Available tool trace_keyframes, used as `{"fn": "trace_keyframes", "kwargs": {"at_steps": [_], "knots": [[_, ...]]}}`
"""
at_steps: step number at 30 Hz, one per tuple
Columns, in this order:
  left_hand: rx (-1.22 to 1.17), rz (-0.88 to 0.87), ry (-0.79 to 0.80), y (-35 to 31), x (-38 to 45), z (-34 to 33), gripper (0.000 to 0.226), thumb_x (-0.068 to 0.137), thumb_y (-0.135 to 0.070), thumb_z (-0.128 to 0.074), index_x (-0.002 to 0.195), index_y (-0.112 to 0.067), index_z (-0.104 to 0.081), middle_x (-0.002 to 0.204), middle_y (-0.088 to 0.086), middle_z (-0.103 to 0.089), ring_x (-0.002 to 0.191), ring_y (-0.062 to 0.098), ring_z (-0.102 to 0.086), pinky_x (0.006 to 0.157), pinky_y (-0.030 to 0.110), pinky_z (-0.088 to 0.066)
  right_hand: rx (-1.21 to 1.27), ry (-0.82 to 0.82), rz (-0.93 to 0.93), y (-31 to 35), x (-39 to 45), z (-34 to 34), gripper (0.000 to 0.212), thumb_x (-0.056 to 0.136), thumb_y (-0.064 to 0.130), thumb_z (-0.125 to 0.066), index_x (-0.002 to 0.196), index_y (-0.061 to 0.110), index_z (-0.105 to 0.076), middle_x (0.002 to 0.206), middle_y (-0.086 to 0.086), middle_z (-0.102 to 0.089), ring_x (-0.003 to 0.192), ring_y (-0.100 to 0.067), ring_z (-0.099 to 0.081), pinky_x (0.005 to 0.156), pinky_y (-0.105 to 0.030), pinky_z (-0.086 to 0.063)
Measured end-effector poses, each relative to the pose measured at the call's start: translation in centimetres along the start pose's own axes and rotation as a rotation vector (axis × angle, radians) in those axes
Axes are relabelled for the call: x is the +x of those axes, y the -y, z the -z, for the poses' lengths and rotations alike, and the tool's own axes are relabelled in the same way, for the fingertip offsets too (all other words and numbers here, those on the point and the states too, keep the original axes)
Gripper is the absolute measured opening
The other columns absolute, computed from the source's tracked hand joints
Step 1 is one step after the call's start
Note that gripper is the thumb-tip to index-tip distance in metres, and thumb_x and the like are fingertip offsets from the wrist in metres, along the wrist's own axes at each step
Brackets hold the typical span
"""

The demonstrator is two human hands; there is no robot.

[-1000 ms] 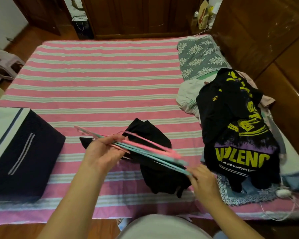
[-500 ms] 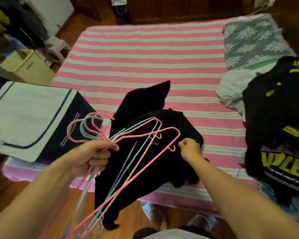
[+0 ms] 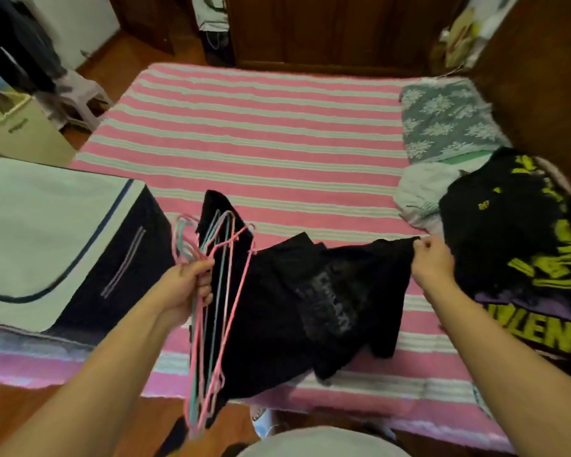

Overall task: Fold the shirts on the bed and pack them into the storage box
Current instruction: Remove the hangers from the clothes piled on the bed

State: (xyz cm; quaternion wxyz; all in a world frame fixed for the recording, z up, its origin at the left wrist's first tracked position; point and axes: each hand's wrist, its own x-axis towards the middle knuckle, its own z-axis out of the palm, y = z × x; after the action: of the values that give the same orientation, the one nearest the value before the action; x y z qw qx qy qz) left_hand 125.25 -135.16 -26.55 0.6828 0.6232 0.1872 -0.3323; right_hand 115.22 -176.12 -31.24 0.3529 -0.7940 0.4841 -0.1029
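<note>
At the left edge of the bed (image 3: 277, 133) sits the storage box (image 3: 63, 245), lid closed. Just right of it our left hand (image 3: 187, 285) grips a bundle of pink and teal hangers (image 3: 211, 311) (hooks pointing up). The black shirt (image 3: 304, 301) lies near centre; our right hand (image 3: 431, 262) pinches its right corner. More shirts (image 3: 515, 245) are heaped far right.

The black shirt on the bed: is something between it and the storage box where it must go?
Yes. The left hand grips a bundle of hangers that hangs between the black shirt and the storage box. The box's lid also looks closed. The right hand pinches the shirt's edge already.
</note>
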Motion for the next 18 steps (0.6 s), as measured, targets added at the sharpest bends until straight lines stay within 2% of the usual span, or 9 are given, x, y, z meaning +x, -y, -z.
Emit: {"fn": "trace_keyframes", "kwargs": {"at_steps": [3, 6, 8, 10, 12, 15, 16, 18], "knots": [[-0.149, 0.008, 0.033, 0.2, 3.4, -6.7, 0.03, 0.102, -0.004, -0.038, 0.075, -0.016, -0.043, 0.05, -0.002, -0.045, 0.035, 0.01, -0.046, 0.045, 0.021, -0.047, -0.052, -0.208, 0.115, 1.5, -2.9, 6.1, 0.021, 0.103, 0.017, -0.048, 0.114, 0.005, -0.06, 0.112, -0.025, -0.064, 0.106, -0.042, -0.057, 0.081, -0.042, -0.04], [-0.271, 0.054, 0.056, -0.1, 5.3, -13.8, 0.026, 0.099, 0.002, -0.037, 0.078, -0.009, -0.047, 0.07, 0.009, -0.051, 0.044, 0.016, -0.06, 0.062, 0.032, -0.051, 0.075, -0.513, 0.249, 2.9, -4.8, 14.7, 0.016, 0.102, 0.019, -0.049, 0.108, 0.007, -0.059, 0.1, -0.021, -0.066, 0.094, -0.039, -0.061, 0.076, -0.043, -0.043], [-0.312, 0.1, 0.089, -0.6, 6.2, -18.2, 0.021, 0.097, 0.004, -0.036, 0.083, -0.006, -0.047, 0.076, 0.012, -0.051, 0.058, 0.021, -0.06, 0.066, 0.035, -0.05, 0.204, -0.713, 0.382, 4.3, -6.7, 21.0, 0.011, 0.102, 0.024, -0.047, 0.104, 0.016, -0.055, 0.09, -0.015, -0.066, 0.076, -0.022, -0.065, 0.073, -0.041, -0.052], [-0.31, 0.131, 0.126, -1.4, 6.6, -22.3, 0.018, 0.092, 0.005, -0.034, 0.087, -0.004, -0.048, 0.078, 0.013, -0.051, 0.067, 0.022, -0.056, 0.067, 0.037, -0.048, 0.357, -0.857, 0.494, 6.0, -8.4, 27.0, 0.008, 0.104, 0.024, -0.044, 0.098, 0.026, -0.049, 0.09, -0.007, -0.064, 0.063, -0.004, -0.064, 0.064, -0.028, -0.055], [-0.251, 0.142, 0.162, -1.9, 6.8, -26.1, 0.02, 0.093, 0.005, -0.032, 0.094, 0.001, -0.052, 0.085, 0.015, -0.057, 0.074, 0.023, -0.058, 0.074, 0.04, -0.049, 0.475, -0.943, 0.569, 7.4, -9.3, 32.2, 0.013, 0.106, 0.022, -0.04, 0.096, 0.03, -0.044, 0.094, -0.001, -0.063, 0.067, -0.002, -0.069, 0.061, -0.025, -0.056], [-0.219, 0.124, 0.148, -2.3, 7.2, -31.0, 0.028, 0.1, 0.007, -0.034, 0.122, 0.004, -0.051, 0.113, 0.017, -0.063, 0.088, 0.023, -0.066, 0.091, 0.041, -0.051, 0.583, -0.972, 0.681, 7.6, -8.4, 38.1, 0.008, 0.106, 0.025, -0.039, 0.104, 0.021, -0.046, 0.109, -0.017, -0.064, 0.079, -0.018, -0.074, 0.065, -0.032, -0.059], [-0.212, 0.129, 0.137, -2.3, 7.3, -32.4, 0.033, 0.101, 0.007, -0.036, 0.131, 0.004, -0.049, 0.12, 0.016, -0.064, 0.09, 0.022, -0.068, 0.088, 0.04, -0.053, 0.609, -0.973, 0.708, 7.3, -7.6, 39.5, 0.01, 0.106, 0.025, -0.039, 0.107, 0.018, -0.046, 0.113, -0.019, -0.063, 0.082, -0.021, -0.075, 0.068, -0.033, -0.059], [-0.209, 0.138, 0.13, -2.1, 7.4, -34.8, 0.034, 0.102, 0.005, -0.038, 0.134, 0.005, -0.051, 0.126, 0.017, -0.064, 0.096, 0.023, -0.069, 0.081, 0.036, -0.053, 0.672, -0.961, 0.773, 6.8, -5.4, 41.8, 0.012, 0.106, 0.024, -0.04, 0.108, 0.014, -0.047, 0.112, -0.016, -0.062, 0.085, -0.023, -0.074, 0.074, -0.035, -0.06]]}}
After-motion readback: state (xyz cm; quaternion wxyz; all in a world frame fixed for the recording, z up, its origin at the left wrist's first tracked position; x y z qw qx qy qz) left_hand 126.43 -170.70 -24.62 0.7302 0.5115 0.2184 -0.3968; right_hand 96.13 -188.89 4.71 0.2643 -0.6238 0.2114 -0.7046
